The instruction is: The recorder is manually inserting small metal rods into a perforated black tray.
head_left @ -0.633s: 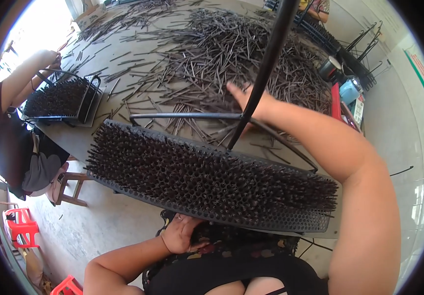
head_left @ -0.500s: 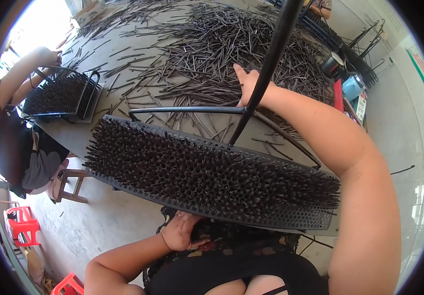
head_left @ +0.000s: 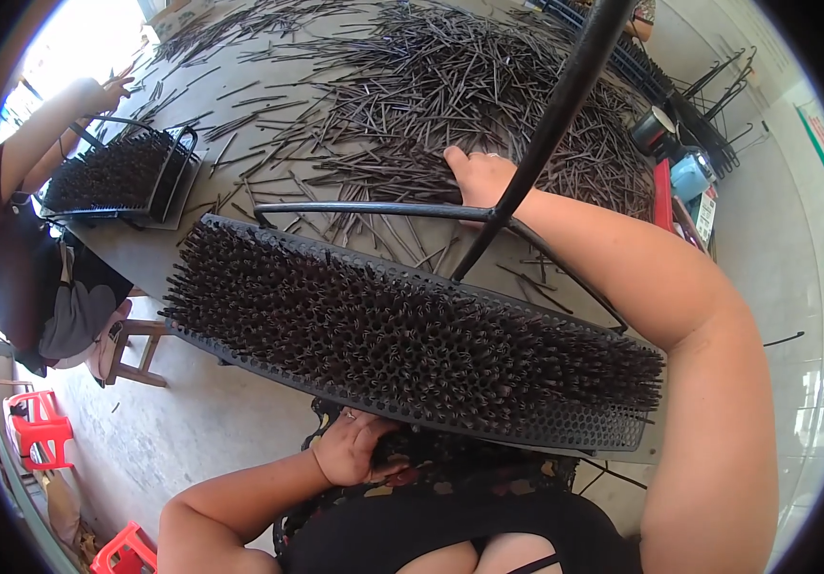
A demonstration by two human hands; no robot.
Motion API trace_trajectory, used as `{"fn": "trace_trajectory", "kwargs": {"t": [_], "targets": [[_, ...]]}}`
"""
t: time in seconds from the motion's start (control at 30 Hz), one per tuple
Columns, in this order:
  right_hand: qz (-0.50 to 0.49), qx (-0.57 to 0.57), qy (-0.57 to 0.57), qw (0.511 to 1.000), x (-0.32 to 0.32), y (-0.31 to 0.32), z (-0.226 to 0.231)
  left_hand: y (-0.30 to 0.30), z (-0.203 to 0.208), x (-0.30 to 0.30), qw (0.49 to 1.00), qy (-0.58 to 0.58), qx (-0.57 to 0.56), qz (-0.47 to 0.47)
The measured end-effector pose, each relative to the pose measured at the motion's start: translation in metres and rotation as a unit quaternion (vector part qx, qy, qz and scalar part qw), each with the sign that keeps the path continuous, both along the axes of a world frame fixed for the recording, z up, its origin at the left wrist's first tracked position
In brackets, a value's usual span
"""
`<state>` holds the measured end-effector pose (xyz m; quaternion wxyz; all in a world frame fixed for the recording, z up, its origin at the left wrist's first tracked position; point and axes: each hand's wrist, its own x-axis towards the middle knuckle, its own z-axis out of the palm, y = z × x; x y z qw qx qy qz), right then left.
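A long, slightly curved black perforated rack [head_left: 603,429] lies across the table's near edge, with many dark thin tubes [head_left: 402,335] standing upright in its holes. A bent black metal handle [head_left: 565,105] rises from it. My right hand [head_left: 484,182] reaches past the handle onto a heap of loose dark sticks [head_left: 450,81]. Its fingers are curled down among them, and what they hold is hidden. Below the rack's near edge is my left hand [head_left: 354,448], thumb apart from the fingers, the fingertips partly under the rack.
Another person's hand [head_left: 106,94] is above a second filled rack [head_left: 110,177] at the left. A wooden stool [head_left: 139,354] and red plastic stools [head_left: 43,430] stand on the floor. A metal cup [head_left: 653,127], a blue container [head_left: 689,177] and hooked black wires [head_left: 727,77] line the right side.
My right hand has drawn its extended fingers in over the heap. The other person's hand has risen a little away from their rack. My left hand stays put.
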<state>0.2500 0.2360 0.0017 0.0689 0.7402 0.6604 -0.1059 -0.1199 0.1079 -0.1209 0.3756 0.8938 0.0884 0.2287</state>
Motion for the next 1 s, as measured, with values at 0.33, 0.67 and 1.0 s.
{"fn": "trace_trajectory", "kwargs": {"t": [0.33, 0.67, 1.0], "targets": [[0.0, 0.11, 0.052, 0.993, 0.021, 0.0, 0.003, 0.003, 0.006, 0.004, 0.999, 0.016, -0.034, -0.014], [-0.075, 0.318, 0.342, 0.881, 0.096, -0.004, 0.08, 0.002, 0.009, 0.006, 0.999, 0.03, -0.019, -0.004], [-0.124, 0.338, 0.405, 0.84, 0.104, 0.007, 0.146, 0.006, 0.01, 0.006, 0.998, 0.048, -0.031, -0.017]]}}
